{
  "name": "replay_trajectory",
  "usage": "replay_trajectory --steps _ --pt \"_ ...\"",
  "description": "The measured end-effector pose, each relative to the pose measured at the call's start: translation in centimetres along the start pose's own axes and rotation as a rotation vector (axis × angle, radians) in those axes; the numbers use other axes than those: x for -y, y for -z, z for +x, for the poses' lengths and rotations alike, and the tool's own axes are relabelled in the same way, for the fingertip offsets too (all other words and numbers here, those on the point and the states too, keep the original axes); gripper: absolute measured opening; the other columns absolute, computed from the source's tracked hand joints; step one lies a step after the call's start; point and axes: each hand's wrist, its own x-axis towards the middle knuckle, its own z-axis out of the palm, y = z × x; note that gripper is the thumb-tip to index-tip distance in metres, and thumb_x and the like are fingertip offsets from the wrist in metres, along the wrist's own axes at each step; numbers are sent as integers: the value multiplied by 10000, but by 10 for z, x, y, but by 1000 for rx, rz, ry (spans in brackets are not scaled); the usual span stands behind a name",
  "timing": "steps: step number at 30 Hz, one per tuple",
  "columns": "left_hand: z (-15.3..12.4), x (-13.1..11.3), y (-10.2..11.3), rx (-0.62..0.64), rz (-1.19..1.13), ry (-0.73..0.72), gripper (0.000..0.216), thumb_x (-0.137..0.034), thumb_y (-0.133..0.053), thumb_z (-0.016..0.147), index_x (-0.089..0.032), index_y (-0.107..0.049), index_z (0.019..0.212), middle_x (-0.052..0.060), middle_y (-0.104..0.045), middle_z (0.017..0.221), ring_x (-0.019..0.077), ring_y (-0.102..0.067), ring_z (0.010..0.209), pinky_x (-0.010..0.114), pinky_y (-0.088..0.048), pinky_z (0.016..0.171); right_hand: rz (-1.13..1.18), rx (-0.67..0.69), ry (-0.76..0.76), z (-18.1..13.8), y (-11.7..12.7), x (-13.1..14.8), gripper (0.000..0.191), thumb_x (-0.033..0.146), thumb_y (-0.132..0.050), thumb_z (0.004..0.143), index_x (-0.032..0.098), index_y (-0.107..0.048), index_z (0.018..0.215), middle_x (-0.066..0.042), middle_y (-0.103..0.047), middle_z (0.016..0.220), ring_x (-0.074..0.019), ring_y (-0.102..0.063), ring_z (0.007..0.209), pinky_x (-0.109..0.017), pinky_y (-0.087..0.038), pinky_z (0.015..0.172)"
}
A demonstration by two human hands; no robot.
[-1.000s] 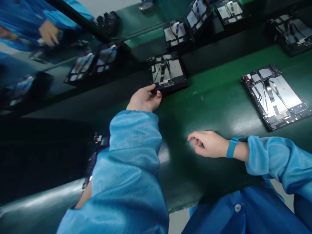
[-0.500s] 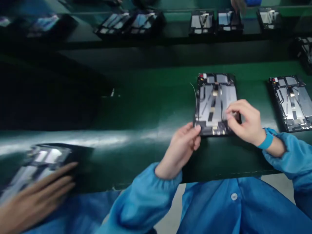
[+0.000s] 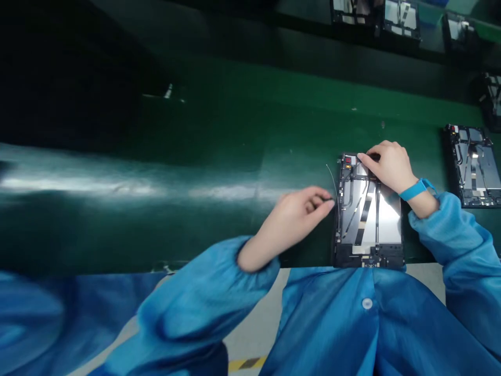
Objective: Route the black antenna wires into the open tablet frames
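Note:
An opened tablet chassis (image 3: 368, 219), dark frame with silver plates and black flex cables, lies on the green conveyor belt (image 3: 235, 156) at its near edge. My left hand (image 3: 299, 214) is beside the chassis's left edge, fingertips pinched together near a thin wire that curls up there. My right hand (image 3: 387, 164), with a blue wrist strap (image 3: 415, 189), rests on the chassis's far right corner, fingers curled and pressing on a small part I cannot make out.
A second opened chassis (image 3: 473, 167) lies on the belt to the right. More chassis in black trays (image 3: 399, 15) line a far shelf. A co-worker's blue sleeve (image 3: 35, 318) fills the lower left corner.
The chassis has been drawn toward the belt's near edge. My right hand moved to its far corner and my left hand shifted to its left side. The co-worker's hand and tray left view.

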Motion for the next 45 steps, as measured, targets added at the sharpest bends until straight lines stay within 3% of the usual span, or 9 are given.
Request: replay_trajectory --steps 4,9,14,19,26,32,36,41,45 --pt "47 -6 -11 -70 -48 -132 161 -332 -671 844 -202 -716 928 18 -715 763 164 -629 660 285 -470 647 151 31 21 6 5 6 117 275 -731 932 237 -837 904 -77 -826 992 -273 -722 973 -446 -525 932" --pt "72 -3 -15 51 -172 -136 89 -226 -673 773 -194 -666 857 -6 -643 719 142 -597 653 262 -459 635 107 -36 38 -20 16 10 121 186 -713 904 253 -812 879 -31 -797 844 -251 -694 883 -407 -483 850" --pt "75 -3 -4 193 -288 -103 121 -214 -728 767 -193 -656 862 -17 -625 721 128 -587 652 261 -480 663 120 -44 125 -55 29 20 132 191 -709 918 257 -790 836 -9 -786 779 -219 -691 793 -383 -509 810" --pt "75 -8 4 267 -322 -25 156 -190 -781 758 -189 -668 866 -8 -630 686 125 -577 606 246 -460 585 300 -14 117 -76 34 24 125 169 -731 914 251 -782 835 2 -808 812 -181 -711 741 -343 -567 765" --pt "68 -7 -3 167 -417 75 186 -163 -814 717 -190 -657 813 -22 -600 640 97 -531 518 229 -438 514 481 -87 105 -81 22 22 115 160 -767 907 248 -786 835 11 -809 806 -165 -715 711 -327 -602 722" --pt "63 -9 -10 61 -425 108 192 -154 -792 698 -190 -620 774 -29 -590 658 91 -526 507 234 -437 513 490 -98 116 -82 20 22 117 141 -771 903 235 -791 836 9 -813 822 -150 -697 697 -314 -595 727" --pt "65 -18 2 110 -162 59 121 -229 -759 772 -186 -647 766 -19 -623 639 123 -579 573 250 -464 586 464 -109 131 -81 22 19 133 114 -751 888 231 -788 835 20 -802 799 -138 -672 671 -305 -583 732" --pt "81 -37 22 167 456 -228 144 -286 -697 871 -183 -764 796 18 -751 786 173 -677 759 303 -508 808 468 -66 133 -78 25 11 98 125 -786 869 223 -792 866 22 -781 771 -129 -632 645 -288 -553 706" --pt "99 -54 22 306 778 -400 172 -253 -660 889 -202 -800 805 29 -779 824 193 -678 777 307 -493 825 465 -30 131 -77 27 5 72 155 -779 896 223 -793 914 18 -761 761 -133 -612 649 -286 -530 697"
